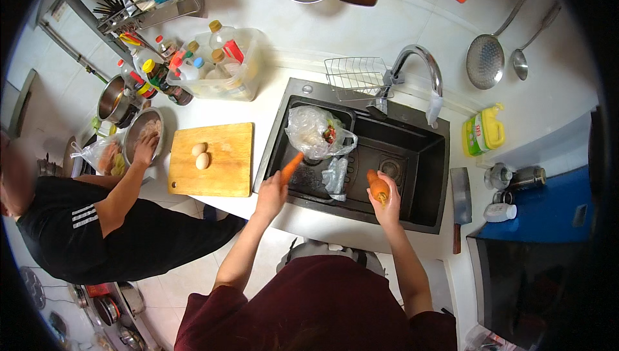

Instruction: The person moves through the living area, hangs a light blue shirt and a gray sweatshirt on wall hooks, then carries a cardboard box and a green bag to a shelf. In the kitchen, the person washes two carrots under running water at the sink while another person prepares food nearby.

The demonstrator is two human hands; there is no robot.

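Note:
My left hand (271, 197) grips a slim carrot (292, 169) over the left edge of the black double sink (441, 177). The carrot's tip points up towards a clear plastic bag (307, 128) with scraps in it, in the sink's left basin. In my right hand (390, 204) is a thicker carrot (378, 188), its stem end towards me, above the right basin. A crumpled strip of clear plastic (334, 177) lies by the divider, between my two hands. A chrome faucet (437, 73) arches over the back of the sink.
Left of the sink, two eggs (201, 160) rest on a wooden cutting board (227, 177). A co-worker's hand (146, 147) is in a metal bowl (129, 144) of raw meat. A cleaver (461, 196) lies along the sink's right side. A wire rack (355, 76) stands behind.

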